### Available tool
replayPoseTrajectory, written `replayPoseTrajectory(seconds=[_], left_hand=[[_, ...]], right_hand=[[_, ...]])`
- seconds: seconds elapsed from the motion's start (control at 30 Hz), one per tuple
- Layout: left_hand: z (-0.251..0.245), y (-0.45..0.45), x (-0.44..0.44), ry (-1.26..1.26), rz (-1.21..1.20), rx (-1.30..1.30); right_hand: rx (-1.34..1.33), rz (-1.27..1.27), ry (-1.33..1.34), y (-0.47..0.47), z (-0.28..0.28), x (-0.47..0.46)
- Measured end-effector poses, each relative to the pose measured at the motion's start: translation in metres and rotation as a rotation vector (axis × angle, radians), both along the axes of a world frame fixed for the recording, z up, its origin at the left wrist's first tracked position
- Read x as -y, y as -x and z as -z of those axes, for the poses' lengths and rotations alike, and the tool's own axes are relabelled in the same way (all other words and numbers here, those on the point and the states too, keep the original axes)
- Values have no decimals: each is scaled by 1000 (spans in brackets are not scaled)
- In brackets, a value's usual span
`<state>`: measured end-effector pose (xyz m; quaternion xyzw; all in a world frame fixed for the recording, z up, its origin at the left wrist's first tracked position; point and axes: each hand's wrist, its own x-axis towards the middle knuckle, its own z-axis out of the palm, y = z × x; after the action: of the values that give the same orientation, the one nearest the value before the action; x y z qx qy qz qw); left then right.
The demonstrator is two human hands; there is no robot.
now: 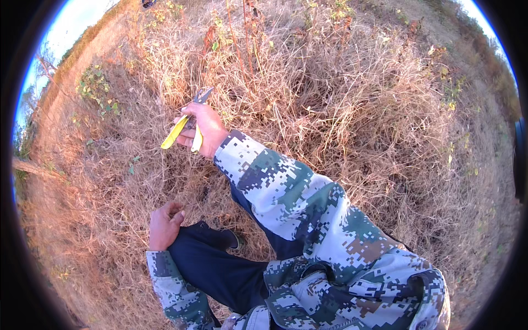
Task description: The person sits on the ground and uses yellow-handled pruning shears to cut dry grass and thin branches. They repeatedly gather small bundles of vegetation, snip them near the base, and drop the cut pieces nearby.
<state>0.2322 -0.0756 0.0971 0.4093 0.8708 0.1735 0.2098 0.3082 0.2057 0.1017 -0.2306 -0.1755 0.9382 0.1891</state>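
Observation:
My right hand (209, 128) is stretched out over the dry grass, holding a pair of pruning shears with yellow handles (175, 133). The shears' dark metal blades (203, 96) stick out past my thumb side, pointing up and away from me, and look slightly parted. The handles are spread, with their ends angled back to the left. No stem can be made out between the blades. My left hand (165, 225) rests beside my bent knee, its fingers curled in and nothing visible in them. The dark trouser leg (218, 258) lies right next to it.
Dense dry grass (330, 107) surrounds me. Thin reddish stems (239, 45) rise beyond my right hand. A leafy green plant (97, 86) grows at the far left, below a bare branch (33, 167) at the left rim. My shoe (236, 240) is partly visible under my leg.

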Motion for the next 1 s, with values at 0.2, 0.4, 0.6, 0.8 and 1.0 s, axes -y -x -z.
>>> replayPoseTrajectory(seconds=[0.2, 0.4, 0.6, 0.8, 1.0], left_hand=[[6, 9, -5, 17, -10, 14], [7, 15, -11, 36, -17, 54], [0, 18, -26, 103, 26, 48], [-15, 5, -23, 141, 140, -69], [-35, -5, -24, 182, 118, 69]], right_hand=[[-31, 43, 133, -10, 9, -5], [17, 64, 202, -6, 12, 2], [-19, 53, 211, -1, 10, 5], [-13, 33, 172, 6, 12, 5], [-72, 38, 184, 11, 6, 13]])
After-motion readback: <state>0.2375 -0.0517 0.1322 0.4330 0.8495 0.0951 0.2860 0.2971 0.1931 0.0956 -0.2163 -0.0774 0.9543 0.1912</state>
